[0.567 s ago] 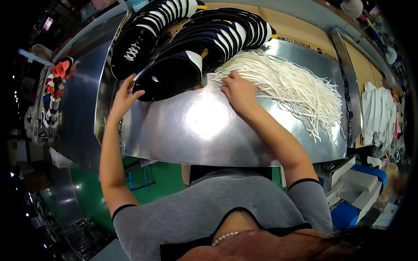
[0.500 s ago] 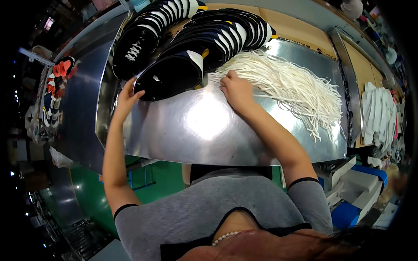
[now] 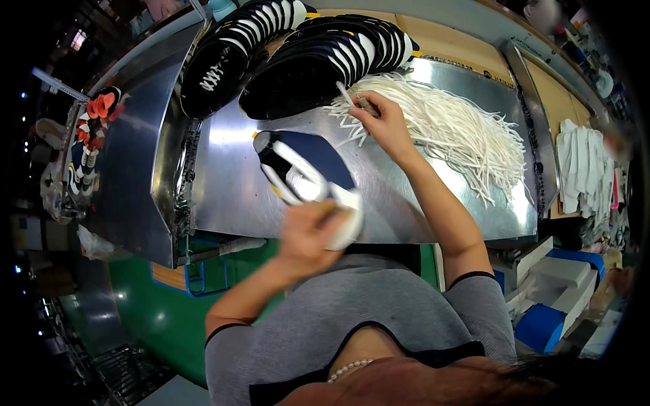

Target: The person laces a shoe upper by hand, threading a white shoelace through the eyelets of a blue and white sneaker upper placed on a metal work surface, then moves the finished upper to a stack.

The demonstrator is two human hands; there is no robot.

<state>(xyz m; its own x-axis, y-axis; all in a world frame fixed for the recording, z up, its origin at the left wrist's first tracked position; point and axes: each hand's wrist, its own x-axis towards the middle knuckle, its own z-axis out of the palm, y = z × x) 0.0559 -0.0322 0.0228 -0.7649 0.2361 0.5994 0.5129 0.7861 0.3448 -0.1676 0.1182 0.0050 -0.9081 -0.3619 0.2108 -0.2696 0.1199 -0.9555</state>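
A navy and white shoe upper (image 3: 315,152) lies over the near middle of the metal table, with a yellow tab at its far end. My left hand (image 3: 308,233), blurred by motion, grips the upper's near white end. Beyond it, my right hand (image 3: 384,125) pinches a slim white and brown piece (image 3: 365,105) whose kind I cannot make out. That hand is beside the near left end of a heap of white shoelaces (image 3: 460,135). A row of nested shoe uppers (image 3: 291,91) stands just past the held one.
Another row of nested uppers (image 3: 213,78), the front one laced, stands at the back left. Raised metal edges (image 3: 169,169) bound the table's left side. Cardboard (image 3: 453,47) lines the back. White pieces (image 3: 586,169) hang at the right, above a blue and white machine (image 3: 548,318).
My left hand has pulled the front upper off the row and brought it toward me. My right hand has risen slightly from the laces with a slim piece in its fingers.
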